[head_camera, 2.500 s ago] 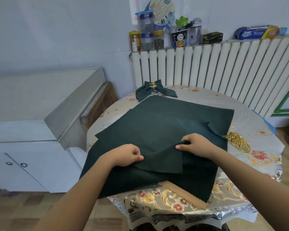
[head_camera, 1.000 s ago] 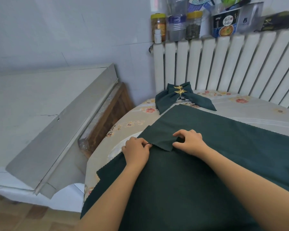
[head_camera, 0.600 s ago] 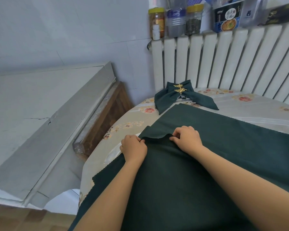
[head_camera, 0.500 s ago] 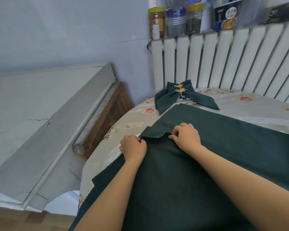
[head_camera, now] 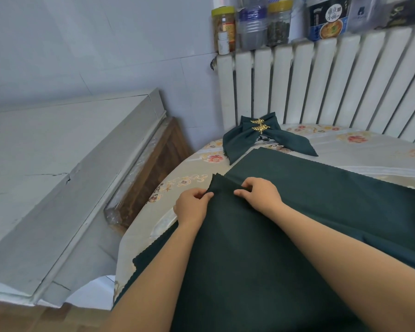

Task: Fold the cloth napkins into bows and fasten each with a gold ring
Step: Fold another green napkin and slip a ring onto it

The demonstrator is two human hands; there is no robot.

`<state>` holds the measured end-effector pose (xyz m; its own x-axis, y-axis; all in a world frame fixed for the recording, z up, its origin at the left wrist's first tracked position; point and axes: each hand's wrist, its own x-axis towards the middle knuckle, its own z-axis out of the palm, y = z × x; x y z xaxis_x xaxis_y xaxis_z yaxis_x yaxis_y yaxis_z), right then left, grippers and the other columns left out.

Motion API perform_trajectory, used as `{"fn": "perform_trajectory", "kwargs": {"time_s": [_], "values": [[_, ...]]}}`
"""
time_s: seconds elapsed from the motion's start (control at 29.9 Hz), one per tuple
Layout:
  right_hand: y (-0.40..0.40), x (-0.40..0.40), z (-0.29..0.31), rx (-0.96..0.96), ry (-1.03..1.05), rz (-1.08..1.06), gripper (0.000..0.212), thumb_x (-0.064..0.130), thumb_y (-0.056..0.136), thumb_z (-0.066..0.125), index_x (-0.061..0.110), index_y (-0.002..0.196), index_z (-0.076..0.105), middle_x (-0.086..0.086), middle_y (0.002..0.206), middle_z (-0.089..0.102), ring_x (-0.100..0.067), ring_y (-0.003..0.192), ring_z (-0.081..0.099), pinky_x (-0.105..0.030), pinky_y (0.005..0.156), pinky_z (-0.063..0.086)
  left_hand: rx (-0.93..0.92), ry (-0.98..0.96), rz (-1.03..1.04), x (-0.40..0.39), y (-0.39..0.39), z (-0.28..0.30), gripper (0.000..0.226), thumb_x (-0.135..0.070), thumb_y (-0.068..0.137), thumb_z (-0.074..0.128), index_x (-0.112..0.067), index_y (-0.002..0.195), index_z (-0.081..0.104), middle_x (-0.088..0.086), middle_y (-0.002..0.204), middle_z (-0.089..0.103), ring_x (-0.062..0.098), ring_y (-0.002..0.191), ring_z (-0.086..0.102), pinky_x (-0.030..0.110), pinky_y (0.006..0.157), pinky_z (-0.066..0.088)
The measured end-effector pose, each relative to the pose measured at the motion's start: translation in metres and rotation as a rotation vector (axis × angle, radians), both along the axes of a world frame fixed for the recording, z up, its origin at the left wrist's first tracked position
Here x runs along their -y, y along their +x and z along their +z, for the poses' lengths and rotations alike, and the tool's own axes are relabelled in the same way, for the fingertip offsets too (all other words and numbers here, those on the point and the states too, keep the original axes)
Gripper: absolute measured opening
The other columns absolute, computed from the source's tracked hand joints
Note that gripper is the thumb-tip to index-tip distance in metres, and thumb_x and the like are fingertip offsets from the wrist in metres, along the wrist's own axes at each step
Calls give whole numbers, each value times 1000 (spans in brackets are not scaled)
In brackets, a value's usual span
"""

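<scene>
Both hands pinched the far corner of the top napkin [head_camera: 261, 248]. The left hand [head_camera: 191, 208] had its thumb and fingertips closed on the cloth's left edge, and the right hand [head_camera: 260, 194] curled its fingers over a small ridge of fabric just beside it. Between them the corner stood up a little off the table [head_camera: 369, 149], its zigzag edge pointing toward the radiator [head_camera: 321, 80].

That dark green napkin lay spread across the near part of the table, under both forearms. More green cloth showed beneath and beyond it, reaching off to the right; how many sheets were stacked there I could not tell from where I stood.

Further back, near the table's far edge, sat a finished bow [head_camera: 261, 138] of the same green cloth, cinched at its middle by a gold ring [head_camera: 259, 125] shaped like leafy sprigs. Its two tails trailed toward the spread napkins, and the right tail seemed to touch or just overlap the far sheet.

A flowered tablecloth [head_camera: 185, 183] covered the table. Along the top of the radiator stood a row of jars [head_camera: 249, 25] and a printed box [head_camera: 327, 19]. To the left, close to the table, was a white cabinet [head_camera: 58, 176] with a dark wooden piece [head_camera: 151, 173] wedged between it and the table.
</scene>
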<state>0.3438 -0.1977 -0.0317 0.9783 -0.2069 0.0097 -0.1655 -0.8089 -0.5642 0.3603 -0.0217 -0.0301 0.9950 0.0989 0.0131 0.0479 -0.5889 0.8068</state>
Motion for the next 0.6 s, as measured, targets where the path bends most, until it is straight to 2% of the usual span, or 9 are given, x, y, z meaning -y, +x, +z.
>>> {"fn": "perform_trajectory", "kwargs": {"time_s": [0.07,0.17,0.23,0.3,0.4,0.53,0.6], "values": [[-7,4,4,-8,41,22,38,48,88,58,18,112,59,-1,114,63,-21,105,57,-31,83,44,-13,-60,14,-1,0,3,9,-25,88,65,-19,88,71,-6,86,65,16,87,58,29,81,44],[-26,17,6,-22,-151,72,45,49,90,53,20,124,53,-1,121,61,-22,110,56,-32,87,45,-40,-86,49,2,-2,9,15,-20,91,61,-14,99,73,1,98,69,17,91,59,27,82,44],[-45,29,5,-11,-264,58,43,47,92,50,20,125,51,-1,121,61,-22,111,55,-32,87,43,-56,-66,53,6,-8,13,20,-18,93,58,-12,108,71,2,107,68,16,93,57,25,83,41],[-61,42,5,-15,-292,23,40,47,94,47,19,122,52,-1,118,63,-22,109,57,-31,83,42,-64,-49,56,10,-12,14,23,-17,94,57,-12,113,69,3,112,67,18,96,56,24,85,40],[-87,58,10,-50,-344,-31,39,48,96,39,18,116,52,-1,108,65,-23,99,60,-29,71,39,-33,-31,65,12,-18,24,25,-17,94,57,-13,115,68,5,118,66,23,108,57,31,97,42],[-124,79,10,-1,-573,-56,35,46,98,34,17,106,51,1,97,65,-21,89,61,-30,67,35,19,-61,99,10,-21,39,24,-14,94,56,-7,114,67,8,116,65,24,107,56,28,90,40],[-152,93,6,20,-644,-102,28,42,96,41,17,101,52,2,93,63,-22,88,60,-31,70,36,34,-54,74,18,-30,44,21,-14,94,55,-7,109,68,8,110,65,22,99,56,27,82,39]]}}
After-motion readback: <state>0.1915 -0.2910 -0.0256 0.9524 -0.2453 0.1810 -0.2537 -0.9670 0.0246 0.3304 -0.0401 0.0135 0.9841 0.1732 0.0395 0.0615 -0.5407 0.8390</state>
